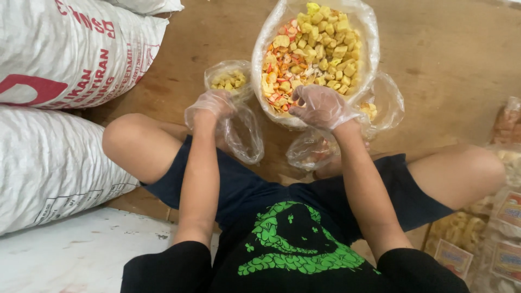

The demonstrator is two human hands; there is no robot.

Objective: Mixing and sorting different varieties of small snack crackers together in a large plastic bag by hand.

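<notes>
My left hand (209, 106), gloved, has its grip closed on the mouth of a small clear bag (244, 133) hanging beside my knee. My right hand (321, 106), also gloved, rests with fingers spread and nothing clasped on the near edge of the mixed crackers (312, 46) in the large open bag (266, 38) on the wooden floor (445, 49). Finding: the small bag's mouth sags. In my judgement it should be held wide and close under the big bag's rim, so scooped pieces do not spill. A part-filled bag (228, 78) stands just behind.

Sacks (65, 108) wall left; packets (499, 228) crowd right; floor (450, 59) open beyond.
</notes>
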